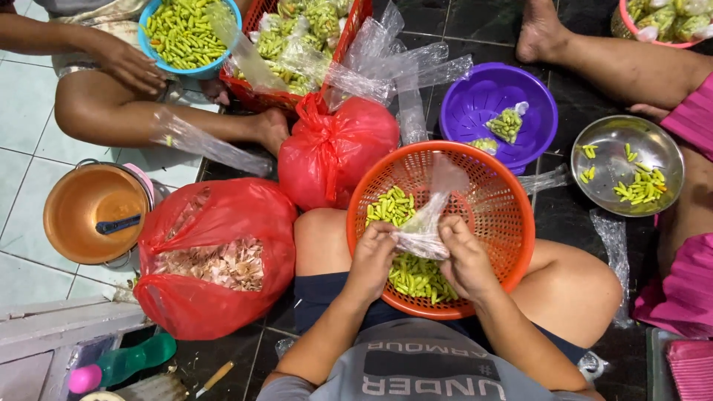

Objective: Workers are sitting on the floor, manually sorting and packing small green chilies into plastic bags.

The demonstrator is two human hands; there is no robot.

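over the orange basket (505, 215) on the person's lap, the left hand (371, 256) and right hand (466, 260) both pinch one clear plastic bag (427, 223), fingers closed on its lower end. the bag's long axis runs up and slightly right, away from the body. the basket rim hems the hands in; a red bag (215, 252), a purple basket (497, 108) and a steel bowl (627, 163) crowd the floor around it. green chillies (416, 275) lie heaped beneath.

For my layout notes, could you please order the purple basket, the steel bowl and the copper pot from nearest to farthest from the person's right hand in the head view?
From the right hand:
1. Purple basket, just above, beyond the orange basket.
2. Steel bowl, off to the right.
3. Copper pot, far across on the left.
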